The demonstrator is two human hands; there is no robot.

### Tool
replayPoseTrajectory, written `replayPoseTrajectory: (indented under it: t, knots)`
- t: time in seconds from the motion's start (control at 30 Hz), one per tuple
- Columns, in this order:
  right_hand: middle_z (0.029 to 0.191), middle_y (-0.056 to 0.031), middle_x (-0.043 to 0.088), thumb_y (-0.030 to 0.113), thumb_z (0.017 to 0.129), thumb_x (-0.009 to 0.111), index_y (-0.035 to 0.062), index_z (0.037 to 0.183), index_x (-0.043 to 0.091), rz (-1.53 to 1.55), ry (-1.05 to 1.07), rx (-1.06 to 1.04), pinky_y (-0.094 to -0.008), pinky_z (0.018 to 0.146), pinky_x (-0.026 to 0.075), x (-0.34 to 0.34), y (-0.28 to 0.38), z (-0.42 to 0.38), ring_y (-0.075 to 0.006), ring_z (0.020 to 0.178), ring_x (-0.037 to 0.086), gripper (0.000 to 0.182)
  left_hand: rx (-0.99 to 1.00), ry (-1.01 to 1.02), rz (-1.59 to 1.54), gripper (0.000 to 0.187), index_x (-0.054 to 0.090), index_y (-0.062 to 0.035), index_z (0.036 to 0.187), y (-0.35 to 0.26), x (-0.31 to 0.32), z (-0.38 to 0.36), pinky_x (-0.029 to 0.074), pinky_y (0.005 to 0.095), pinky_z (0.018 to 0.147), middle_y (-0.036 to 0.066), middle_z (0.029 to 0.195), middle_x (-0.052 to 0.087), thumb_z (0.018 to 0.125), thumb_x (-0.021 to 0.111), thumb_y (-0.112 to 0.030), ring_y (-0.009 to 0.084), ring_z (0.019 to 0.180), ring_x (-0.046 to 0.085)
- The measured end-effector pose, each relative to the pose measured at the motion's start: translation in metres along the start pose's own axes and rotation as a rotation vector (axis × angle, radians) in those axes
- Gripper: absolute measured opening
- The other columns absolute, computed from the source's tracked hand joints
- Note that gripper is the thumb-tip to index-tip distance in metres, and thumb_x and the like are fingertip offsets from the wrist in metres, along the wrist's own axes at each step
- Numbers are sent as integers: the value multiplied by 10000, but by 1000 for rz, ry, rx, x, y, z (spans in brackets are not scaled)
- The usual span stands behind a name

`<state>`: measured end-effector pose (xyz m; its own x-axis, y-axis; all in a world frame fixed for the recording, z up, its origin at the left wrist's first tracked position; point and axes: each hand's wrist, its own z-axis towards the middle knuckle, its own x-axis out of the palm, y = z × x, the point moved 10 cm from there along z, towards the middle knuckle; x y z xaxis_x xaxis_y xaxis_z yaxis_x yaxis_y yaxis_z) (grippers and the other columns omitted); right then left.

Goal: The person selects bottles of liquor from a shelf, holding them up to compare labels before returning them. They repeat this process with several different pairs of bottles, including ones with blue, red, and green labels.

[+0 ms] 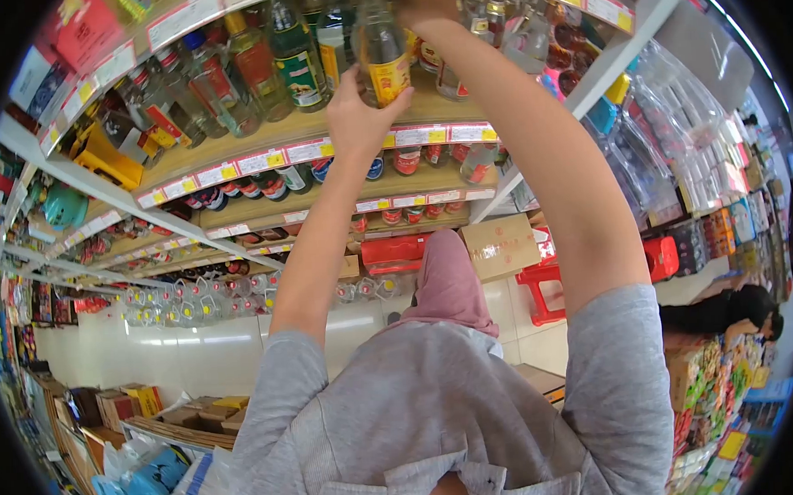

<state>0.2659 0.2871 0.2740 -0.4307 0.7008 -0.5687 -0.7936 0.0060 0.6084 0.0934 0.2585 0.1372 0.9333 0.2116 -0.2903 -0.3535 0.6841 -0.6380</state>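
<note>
My left hand (361, 114) is wrapped around the lower part of a clear glass liquor bottle (379, 40) with a yellow and red label. The bottle is upright at the front of the wooden shelf (272, 138). Farther up, my right hand (428, 5) reaches in among the bottles just right of that one. It is blurred, and its fingers cannot be made out. To the left of the held bottle stands a bottle with a green label (300, 75), beside several other liquor bottles. More glass bottles stand right of my right forearm.
Price tags line the shelf edges, and lower shelves hold jars and bottles. A cardboard box (501, 246) and a red plastic stool (540, 287) are near my leg. Large clear jugs (182, 303) stand on the floor at left. Another person (727, 313) is at the far right.
</note>
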Motion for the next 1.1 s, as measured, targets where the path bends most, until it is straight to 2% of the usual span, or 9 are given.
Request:
replayPoseTrajectory:
  t: [0.13,0.33,0.43,0.53,0.63,0.87,0.97,1.03,1.1]
  knots:
    - [1303,-215,617,232,939,552,75,1292,610,-98,-149,-335,-467,993,481,30,-16,30,-417,1193,584,391,-72,-12,-101,788,565,113,1209,7,-9,-3,584,369,812,212,1066,713,694,908,-374,261,934,729]
    - [1288,-201,634,272,922,562,91,1287,621,-28,-225,-329,-448,1024,461,35,-20,36,-383,1229,572,411,-146,-3,-235,683,581,82,1185,14,-19,-1,585,356,804,184,985,731,717,906,-296,256,917,733]
    - [1309,-197,624,305,921,569,96,1274,634,-121,-42,-333,-447,1033,452,58,-43,43,-387,1232,571,416,-84,10,-345,568,623,75,1110,18,-15,-2,586,330,781,165,966,735,730,905,-240,223,877,731]
    - [1276,-197,643,333,921,577,97,1256,647,-340,-196,-461,-472,1030,446,58,-37,52,-403,1212,579,416,-74,31,-338,463,654,60,1054,14,-20,-7,582,309,758,133,953,740,742,897,-180,187,846,725]
    - [1230,-196,665,351,920,576,103,1227,665,-174,-307,-539,-490,1030,439,49,-25,58,-409,1187,591,404,-91,29,-278,433,669,40,1056,7,-29,-20,579,302,758,103,950,744,743,893,-157,162,840,720]
    - [1201,-218,669,274,916,587,71,1192,675,-166,-245,-444,-488,1021,447,51,-32,55,-412,1184,587,354,-128,7,-455,430,668,13,1062,-22,-58,-59,573,288,775,85,997,735,740,897,-155,146,886,717]
    - [1200,-242,658,247,905,613,53,1188,668,-113,-252,-350,-479,989,468,27,-16,27,-422,1163,591,347,-456,134,-578,572,589,13,1199,-9,-53,-90,574,292,802,91,1106,701,736,898,-115,159,990,703]
    - [1190,-266,650,244,903,630,30,1172,662,-94,-307,-308,-473,934,503,4,-3,7,-432,1106,617,345,-159,106,-496,619,539,14,1257,-24,-62,-89,586,298,848,105,1160,677,746,880,-60,171,1023,696]
    - [1148,-290,650,265,903,647,0,1130,646,-25,-9,-30,-478,860,525,-3,-4,-7,-449,1014,637,348,-395,184,-614,596,541,17,1243,-17,-55,-104,590,301,865,112,1168,671,751,871,-40,171,1029,694]
